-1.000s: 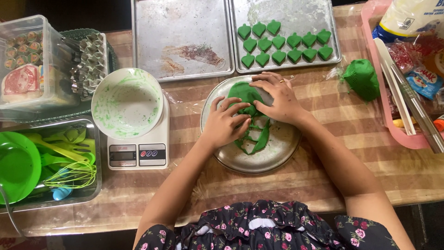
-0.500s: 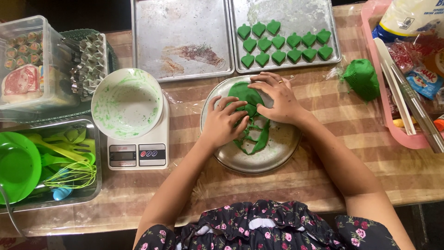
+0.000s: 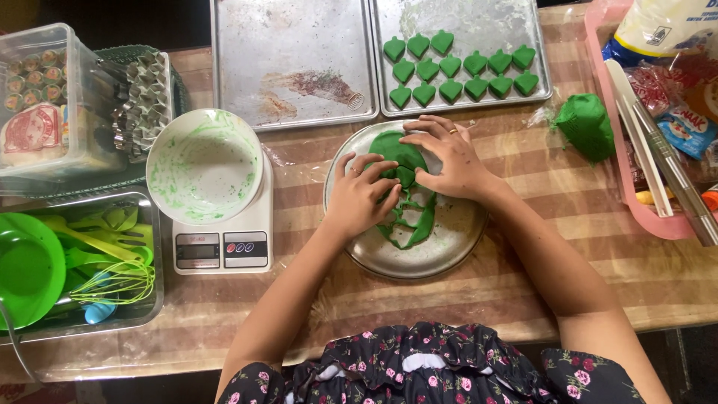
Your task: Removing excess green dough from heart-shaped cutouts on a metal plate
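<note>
Left hand (image 3: pixel 361 196) and right hand (image 3: pixel 447 157), fingers spread, press green dough (image 3: pixel 407 217) on a round metal plate (image 3: pixel 449 247).

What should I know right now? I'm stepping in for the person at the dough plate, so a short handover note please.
Left hand and right hand both press on the green dough sheet, which lies on the round metal plate. Cut-out holes show in the sheet. Thirteen cut green shapes sit on the right baking tray; the left baking tray holds none. A wrapped green dough lump waits right of the plate. Left: the remaining sheet and that lump.
</note>
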